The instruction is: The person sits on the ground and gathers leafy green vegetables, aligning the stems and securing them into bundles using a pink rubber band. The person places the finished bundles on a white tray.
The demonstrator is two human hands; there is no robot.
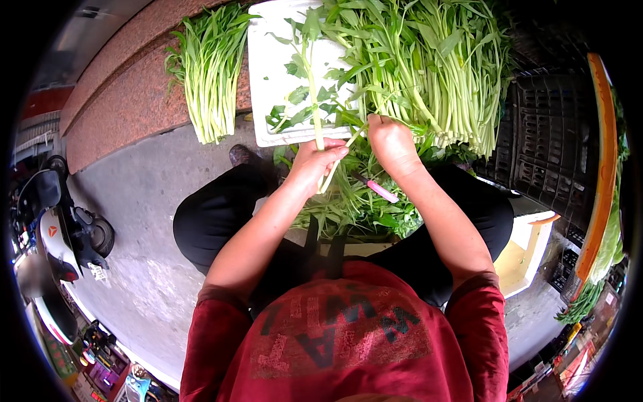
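Observation:
My left hand (316,163) grips water spinach stalks; a thick leafy stalk (312,90) rises from it over the white foam tray (260,120). A thinner stem (329,178) slants from the left hand up to my right hand (392,143), whose curled fingers are closed on its upper part. The right fingertips are turned away from view. Loose leaves lie on the tray. A large pile of water spinach (442,75) covers the tray's right side and reaches past it. Below my hands, a knife with a pink handle (383,191) rests on loose greens (361,211) between my knees.
A neat water spinach bundle (208,85) lies on the reddish stone step (135,110) at left. Black plastic crates (542,125) stand at right, near a foam box (522,256). A parked scooter (60,236) is on the concrete floor (145,261) at far left.

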